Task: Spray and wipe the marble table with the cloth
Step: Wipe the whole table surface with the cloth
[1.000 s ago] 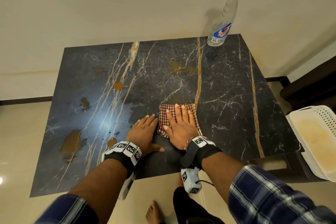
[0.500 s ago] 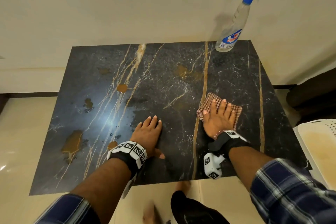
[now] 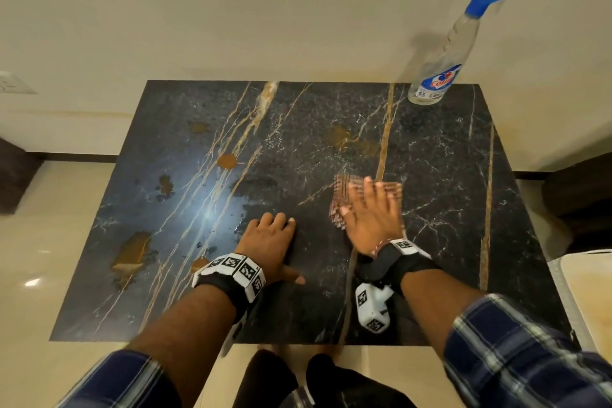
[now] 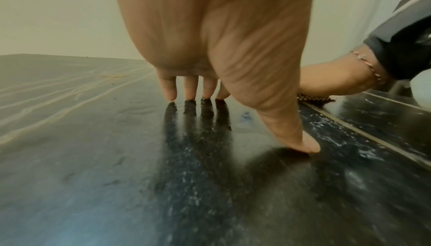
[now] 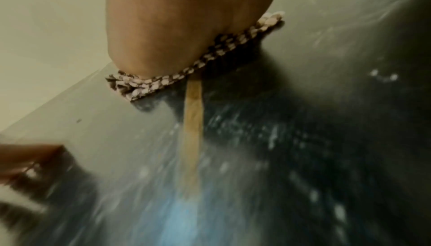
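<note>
Two flat hands work the black gold-veined marble table (image 3: 430, 175): the right hand (image 3: 371, 212), fingers spread, presses the brown checked cloth (image 3: 341, 195) beneath its palm for wiping; the left hand (image 3: 268, 242), beside it, braces on fingertips (image 4: 170, 91).

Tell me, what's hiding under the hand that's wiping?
Under the right hand lies the checked cloth, pressed flat on the marble table. Its edges peek out around the palm. The cloth's middle and the marble beneath it are covered, so unseen.
</note>
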